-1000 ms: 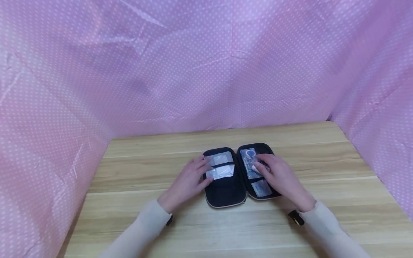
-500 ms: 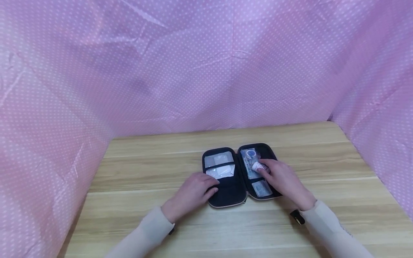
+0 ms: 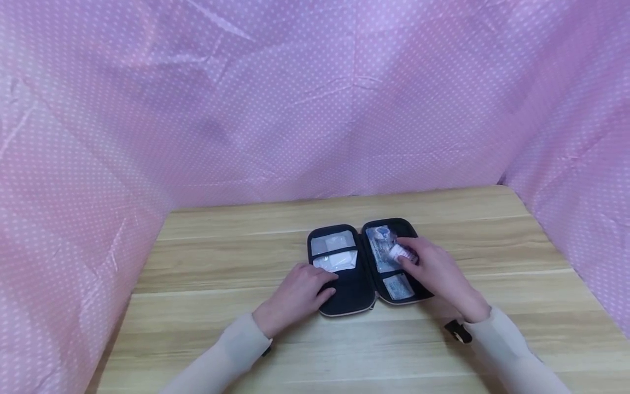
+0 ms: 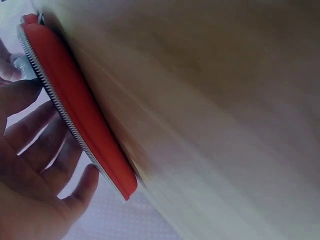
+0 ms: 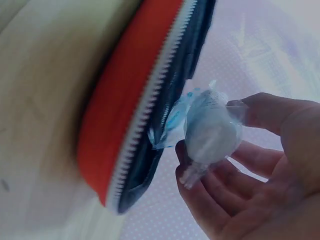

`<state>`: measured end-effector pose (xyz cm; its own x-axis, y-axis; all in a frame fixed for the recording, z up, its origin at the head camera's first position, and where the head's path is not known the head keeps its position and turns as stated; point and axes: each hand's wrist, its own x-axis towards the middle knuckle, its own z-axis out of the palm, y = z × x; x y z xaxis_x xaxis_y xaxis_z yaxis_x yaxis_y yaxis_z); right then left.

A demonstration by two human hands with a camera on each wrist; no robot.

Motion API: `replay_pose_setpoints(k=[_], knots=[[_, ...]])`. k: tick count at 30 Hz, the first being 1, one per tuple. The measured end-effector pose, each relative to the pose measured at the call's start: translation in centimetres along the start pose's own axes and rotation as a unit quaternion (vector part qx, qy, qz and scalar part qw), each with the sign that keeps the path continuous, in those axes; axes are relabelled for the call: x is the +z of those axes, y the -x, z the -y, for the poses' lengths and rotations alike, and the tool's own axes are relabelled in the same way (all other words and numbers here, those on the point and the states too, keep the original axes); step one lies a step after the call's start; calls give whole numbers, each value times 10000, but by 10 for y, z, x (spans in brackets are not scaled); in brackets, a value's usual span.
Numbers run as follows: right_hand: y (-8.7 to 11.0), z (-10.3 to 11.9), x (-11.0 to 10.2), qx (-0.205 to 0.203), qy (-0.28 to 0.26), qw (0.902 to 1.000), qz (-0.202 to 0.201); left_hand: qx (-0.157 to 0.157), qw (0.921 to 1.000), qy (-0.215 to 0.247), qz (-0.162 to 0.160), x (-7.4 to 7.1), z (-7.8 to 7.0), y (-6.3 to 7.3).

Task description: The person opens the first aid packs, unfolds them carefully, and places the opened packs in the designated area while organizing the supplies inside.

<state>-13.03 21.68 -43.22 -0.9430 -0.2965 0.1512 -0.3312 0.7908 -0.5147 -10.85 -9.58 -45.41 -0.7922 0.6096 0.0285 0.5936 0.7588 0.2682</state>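
A zip case (image 3: 346,295), black inside and red outside, lies unfolded on the table. My right hand (image 3: 435,268) pinches a small white roll in clear plastic wrap (image 5: 212,132), probably a bandage, above the case's right half. Beneath it lie a clear packet with a blue-and-white round item (image 3: 382,233) and a small silvery packet (image 3: 398,287). My left hand (image 3: 297,293) rests at the left half's outer edge with relaxed fingers, holding nothing. In the left wrist view, its fingers (image 4: 55,145) lie along the zipped red rim (image 4: 80,110).
White packets (image 3: 339,261) sit under an elastic strap in the case's left half. The case lies on a light wooden table (image 3: 236,246). Pink dotted cloth (image 3: 275,109) hangs behind and at both sides.
My left hand has slid nearer along the case's left half, away from the white packets. The right hand has lifted the wrapped roll slightly and shifted it a little right.
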Motion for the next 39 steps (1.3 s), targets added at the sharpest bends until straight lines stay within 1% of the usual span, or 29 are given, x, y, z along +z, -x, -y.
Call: replay_pose_setpoints(k=[4,10,15,19,22,26,29,33,36,39], knots=[[1,2,-4,-58,-216,9997,-78,-239,9993,300,4,-1,-1,-3],[0,9,-4,-115,-844,9963,-103,-303,9980,551,-97,0,-1,-4],[-2,14,1,-31,-1549,9878,-170,-337,9958,825,-192,0,-2,-4],[-4,18,4,57,-1860,9823,-215,-419,9934,1046,-196,1,-2,-6],[-7,22,7,-52,-1882,9817,-271,-453,9914,1214,-206,1,-2,-7],[-10,26,13,-204,-1706,9846,-311,-509,9870,1501,-248,1,-2,-9],[-12,31,18,-109,-1749,9843,-228,-592,9835,1694,-242,1,-1,-10],[-16,37,26,46,-2018,9792,-199,-681,9806,1826,-214,2,-2,-12],[-19,41,34,42,-2091,9775,-289,-711,9794,1878,-234,4,-2,-12],[-21,45,43,-62,-2078,9774,-387,-712,9781,1938,-281,4,-2,-11]])
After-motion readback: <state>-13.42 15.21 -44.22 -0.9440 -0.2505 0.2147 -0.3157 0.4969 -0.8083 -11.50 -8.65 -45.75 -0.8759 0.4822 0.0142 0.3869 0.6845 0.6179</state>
